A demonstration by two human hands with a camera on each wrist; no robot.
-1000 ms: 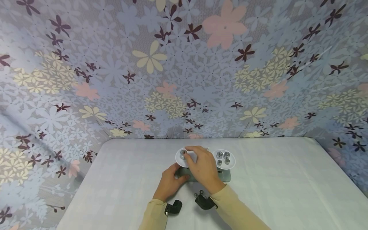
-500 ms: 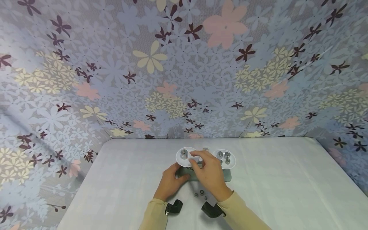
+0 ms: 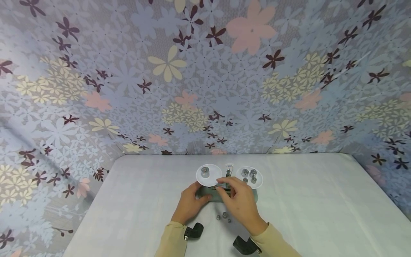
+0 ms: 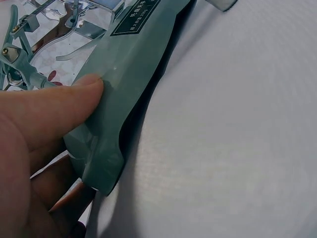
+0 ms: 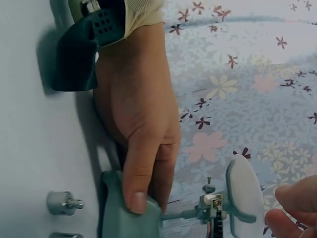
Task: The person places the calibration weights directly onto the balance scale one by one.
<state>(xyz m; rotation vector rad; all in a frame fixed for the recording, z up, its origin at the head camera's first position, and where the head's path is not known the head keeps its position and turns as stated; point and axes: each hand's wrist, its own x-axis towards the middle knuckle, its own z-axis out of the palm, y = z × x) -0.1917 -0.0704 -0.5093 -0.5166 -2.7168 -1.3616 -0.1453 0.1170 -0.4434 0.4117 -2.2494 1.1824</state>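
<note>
A balance scale with a green base [image 3: 253,195] stands on the white table [image 3: 321,207]. Its left pan [image 3: 210,179] carries one metal weight [image 3: 204,172]; the right pan [image 3: 257,182] carries several. My left hand [image 3: 190,201] grips the base's left end, the thumb [image 4: 54,104] pressed on the green base [image 4: 129,69]. In the right wrist view the left hand [image 5: 136,129] wraps that end of the base [image 5: 116,213]. My right hand [image 3: 240,201] hovers in front of the scale's middle, fingers loosely curved near the beam; its fingertips [image 5: 292,196] are apart with nothing between them.
Three small loose weights [image 3: 224,216] lie on the table just in front of the scale; one weight [image 5: 62,202] shows in the right wrist view. Flowered walls close in the table at the back and both sides. White cloth stretches left and right of the scale.
My right hand has drawn back from the left pan toward the scale's middle and toward me, uncovering the pan and its weight. The left hand has kept its grip.
</note>
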